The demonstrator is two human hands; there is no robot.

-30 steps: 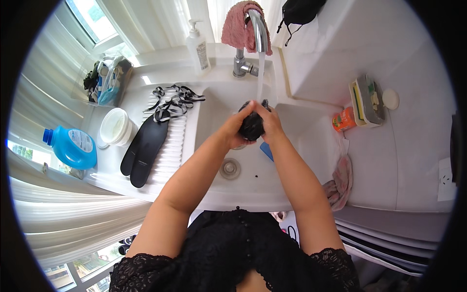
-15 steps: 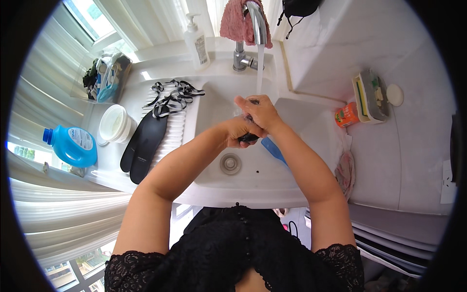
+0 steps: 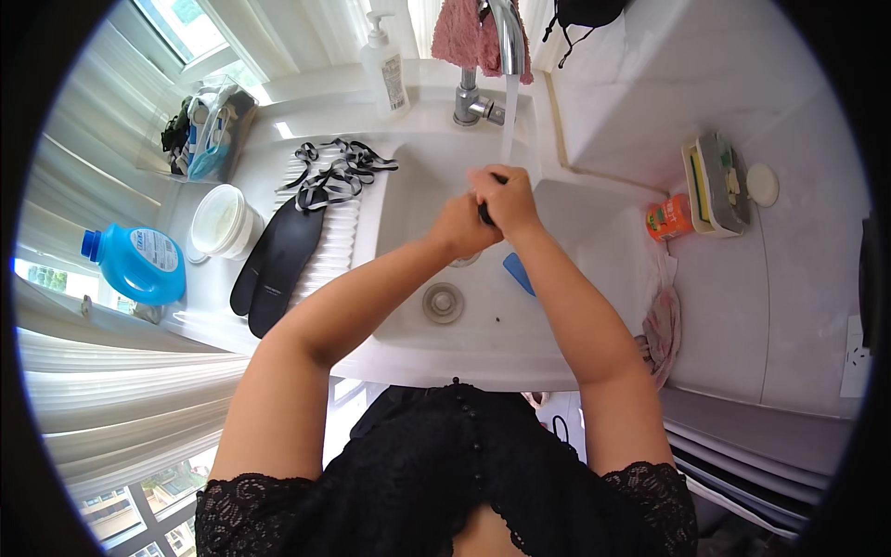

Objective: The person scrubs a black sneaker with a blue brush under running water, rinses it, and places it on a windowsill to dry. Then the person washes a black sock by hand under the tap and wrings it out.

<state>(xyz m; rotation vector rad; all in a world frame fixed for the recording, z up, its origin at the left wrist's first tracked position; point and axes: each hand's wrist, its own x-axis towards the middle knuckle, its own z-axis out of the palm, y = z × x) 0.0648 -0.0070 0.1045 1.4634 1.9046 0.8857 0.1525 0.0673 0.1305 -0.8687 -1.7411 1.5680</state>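
Below the running tap [image 3: 511, 46], my left hand [image 3: 460, 226] and my right hand [image 3: 510, 201] are pressed together over the sink basin [image 3: 408, 213]. Both are closed around a small black item [image 3: 485, 214]. Only dark bits of it show between the fingers, so its kind is hidden. Water falls from the spout just behind my right hand. On the basin floor, partly behind my right forearm, lies a blue object [image 3: 519, 273]. The metal drain [image 3: 443, 304] is nearer to me.
Black insoles [image 3: 278, 255] and black-and-white laces [image 3: 339, 176] lie on the ribbed board at left. Beyond them stand a white tub [image 3: 225, 221], a blue detergent jug [image 3: 139, 265] and a pump bottle [image 3: 385, 74]. An orange can [image 3: 669, 217] and a sponge holder [image 3: 713, 186] are at right.
My hands have moved slightly up, closer under the tap's stream, and closed tighter together. Less of the black item shows now. The whole view has shifted a little.
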